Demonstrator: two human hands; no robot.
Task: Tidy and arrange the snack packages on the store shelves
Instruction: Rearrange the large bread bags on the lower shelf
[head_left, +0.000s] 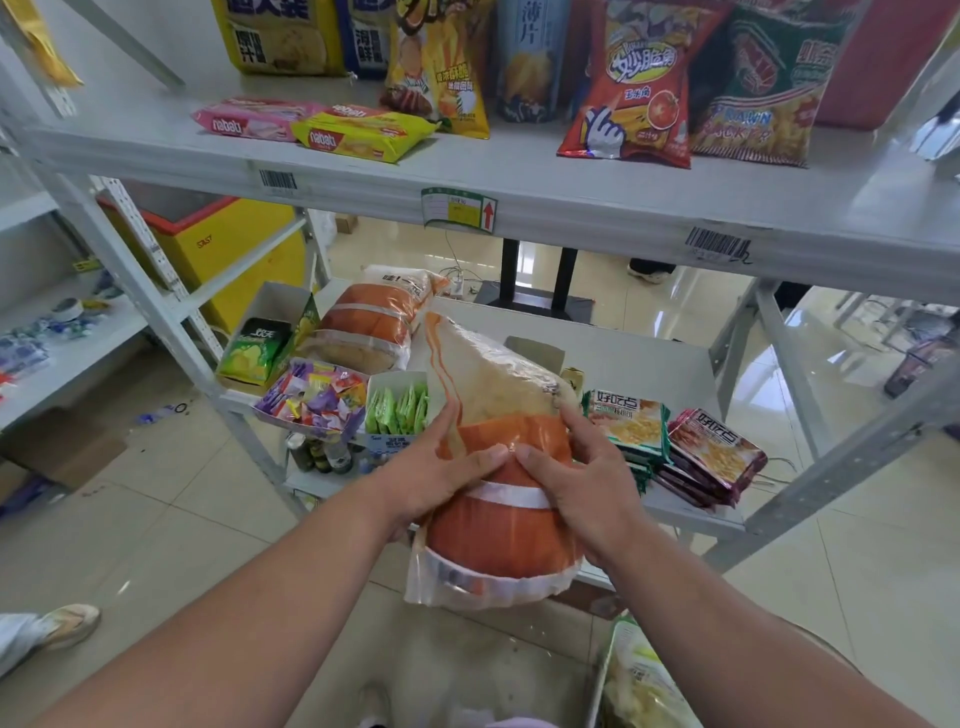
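A: Status on the hands?

B: Both are gripping the orange-and-clear bag. Left hand is wrapping its left flank, thumb lying across the front. Right hand is clamping the right edge, fingers curling over the orange band. Nothing else in either hand.

A: Where's the bag sitting?

B: It's hanging in the air in front of the lower shelf, top end tilting away from the hands, bottom end drooping below the wrists. I can't tell whether the far tip is touching the shelf.

A: Destination?

B: Probably beside the matching bag, which is lying beyond the left hand, up and to the left. That's a guess from the task.

A: Risks?

B: Three I'm seeing.
1. The green sachet box and the candy tray are sitting just past the left fingertips. Swinging the bag left at this height is likely knocking them.
2. The biscuit packs are stacked just beyond the right hand, near the edge. A right elbow or the bag's tail brushing them is likely sending the stack off.
3. The film looks slick and the load is sagging. With both grips sitting mid-body, the heavy end could be sliding out when one hand lets go.

A: Upper shelf?

B: The chip bags are standing well above both hands. Not in the path.
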